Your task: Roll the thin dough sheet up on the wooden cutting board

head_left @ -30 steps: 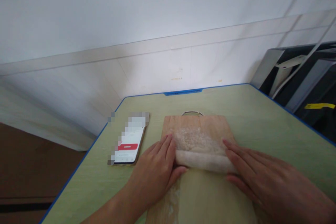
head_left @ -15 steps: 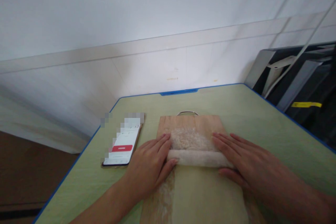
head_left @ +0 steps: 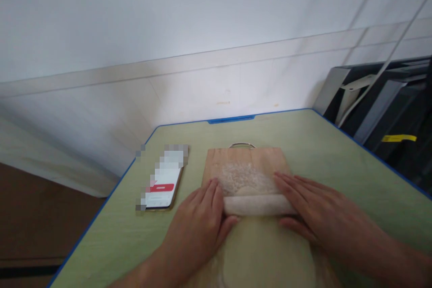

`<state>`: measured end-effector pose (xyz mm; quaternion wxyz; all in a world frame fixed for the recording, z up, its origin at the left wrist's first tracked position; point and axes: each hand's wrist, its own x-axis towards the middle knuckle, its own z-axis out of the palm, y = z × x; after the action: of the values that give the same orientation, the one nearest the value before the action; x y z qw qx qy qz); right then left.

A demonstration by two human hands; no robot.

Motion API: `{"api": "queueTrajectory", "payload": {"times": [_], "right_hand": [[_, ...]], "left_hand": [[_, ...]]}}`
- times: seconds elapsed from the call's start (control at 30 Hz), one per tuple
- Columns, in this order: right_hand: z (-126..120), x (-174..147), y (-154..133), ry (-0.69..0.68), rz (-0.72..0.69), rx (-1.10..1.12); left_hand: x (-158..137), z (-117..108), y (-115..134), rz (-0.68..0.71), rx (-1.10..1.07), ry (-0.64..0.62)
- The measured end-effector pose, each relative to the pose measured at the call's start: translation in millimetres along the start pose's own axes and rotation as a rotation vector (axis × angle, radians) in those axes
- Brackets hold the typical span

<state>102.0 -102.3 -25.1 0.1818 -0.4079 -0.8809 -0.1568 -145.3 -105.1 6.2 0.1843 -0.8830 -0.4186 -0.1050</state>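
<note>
A pale, flour-dusted rolling pin (head_left: 258, 205) lies crosswise over a thin sheet of dough (head_left: 268, 249) on a wooden cutting board (head_left: 248, 155). My left hand (head_left: 200, 220) covers the pin's left end, its fingers over the far side and its thumb on the near side. Over the right end lies my right hand (head_left: 315, 209), fingers long and close together, thumb behind the pin. Both ends of the pin are hidden under my hands. A thin dough edge shows just beyond the pin, and loose flour (head_left: 241, 175) coats the board there.
The board, with a metal handle (head_left: 242, 145), lies on a green table (head_left: 189, 137) edged in blue. A phone (head_left: 165, 180) with a lit screen rests left of it. Behind stands a white wall (head_left: 202, 94); dark panels (head_left: 398, 108) lean at the right.
The pin has come slightly nearer to me, and a dough edge now shows beyond it. My left hand has shifted inward to the right; the view has moved slightly.
</note>
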Motion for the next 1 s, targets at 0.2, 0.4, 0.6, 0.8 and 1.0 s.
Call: {"api": "queueTrajectory", "payload": {"times": [0.2, 0.4, 0.6, 0.8, 1.0], "right_hand": [[4, 6, 7, 0.010, -0.046, 0.064], [10, 23, 30, -0.030, -0.060, 0.033], [-4, 4, -3, 0.065, -0.084, -0.119], [-1, 6, 3, 0.065, -0.137, -0.014], [3, 10, 14, 0.024, -0.106, 0.051]], "left_hand": [[4, 3, -6, 0.012, -0.078, -0.066], [13, 15, -26, -0.058, -0.076, -0.072], [-3, 4, -2, -0.029, 0.039, -0.027], [0, 4, -7, 0.007, -0.139, -0.068], [6, 8, -19, 0.013, -0.183, -0.088]]}}
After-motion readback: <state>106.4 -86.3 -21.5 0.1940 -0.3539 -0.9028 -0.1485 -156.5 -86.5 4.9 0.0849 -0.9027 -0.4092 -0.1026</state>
